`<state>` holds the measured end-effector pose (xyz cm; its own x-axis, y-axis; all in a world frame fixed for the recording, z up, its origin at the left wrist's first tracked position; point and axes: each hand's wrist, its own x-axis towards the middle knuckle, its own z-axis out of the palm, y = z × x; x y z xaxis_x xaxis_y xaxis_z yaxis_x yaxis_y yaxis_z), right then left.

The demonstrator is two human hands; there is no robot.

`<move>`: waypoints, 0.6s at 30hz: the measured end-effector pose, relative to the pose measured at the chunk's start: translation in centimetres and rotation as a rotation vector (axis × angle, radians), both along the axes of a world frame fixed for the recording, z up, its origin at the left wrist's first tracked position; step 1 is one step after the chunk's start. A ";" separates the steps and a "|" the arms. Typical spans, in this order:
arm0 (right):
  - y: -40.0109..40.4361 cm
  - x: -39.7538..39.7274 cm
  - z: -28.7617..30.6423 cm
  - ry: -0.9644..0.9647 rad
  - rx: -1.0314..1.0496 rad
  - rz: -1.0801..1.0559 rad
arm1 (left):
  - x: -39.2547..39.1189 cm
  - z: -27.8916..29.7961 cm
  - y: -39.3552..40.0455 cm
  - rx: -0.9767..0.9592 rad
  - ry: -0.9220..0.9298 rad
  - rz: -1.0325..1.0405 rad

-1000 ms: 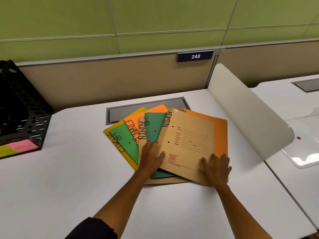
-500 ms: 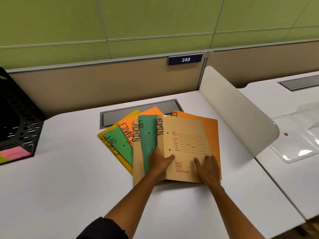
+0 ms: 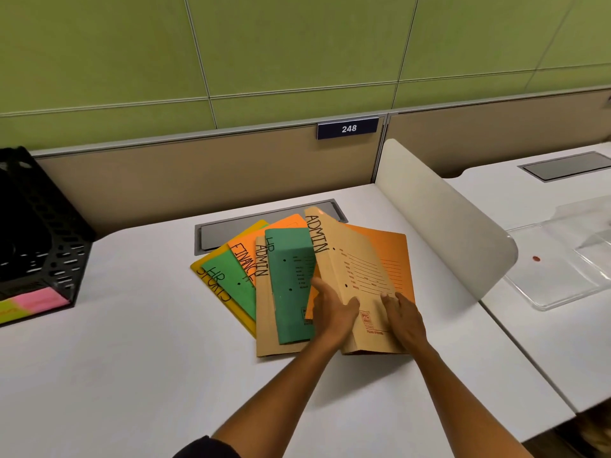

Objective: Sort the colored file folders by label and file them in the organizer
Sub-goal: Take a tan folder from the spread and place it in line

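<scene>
1. Tan card filled both hands: the left hand gripped the left edge of the top ADMIN folder, thumb on its front and fingers tucked behind, and raised that edge off the pile.
2. The right hand lay on the same folder's lower right part with its fingers spread and fairly straight, pressing it rather than pinching it.
3. Under that folder lay a plain orange folder, its right part showing.
4. Just left of the left hand lay a dark green HR folder, resting on a second tan ADMIN folder.
5. Further left the fan went on: an orange FINANCE folder, a lighter green HR folder and a yellow SPORTS folder at the bottom.
6. All the folders lay on the white desk, overlapping, in front of a grey cable hatch.
7. The black mesh organizer stood at the desk's far left, well apart from the pile, with pink and yellow sheets in its lowest tier.
8. A white divider panel rose to the right of the pile.
</scene>
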<state>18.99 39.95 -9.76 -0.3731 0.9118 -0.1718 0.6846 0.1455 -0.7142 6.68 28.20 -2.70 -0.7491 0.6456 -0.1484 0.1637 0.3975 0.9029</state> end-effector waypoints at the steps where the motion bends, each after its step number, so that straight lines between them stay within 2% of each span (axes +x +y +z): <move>1: 0.1 0.1 0.2 0.027 -0.036 0.006 | 0.4 0.2 -0.1 0.022 -0.012 -0.008; 8: -0.5 0.4 1.2 0.078 -0.162 -0.038 | 2.6 1.7 -0.8 0.106 -0.086 -0.055; 18: -2.7 0.6 2.2 0.158 -0.232 -0.092 | 3.8 3.1 -4.7 0.222 -0.059 -0.111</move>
<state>19.60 37.21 -7.55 -0.3290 0.8863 -0.3258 0.5653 -0.0915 -0.8198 10.50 23.51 0.42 -0.6658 0.7453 -0.0350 0.1398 0.1706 0.9754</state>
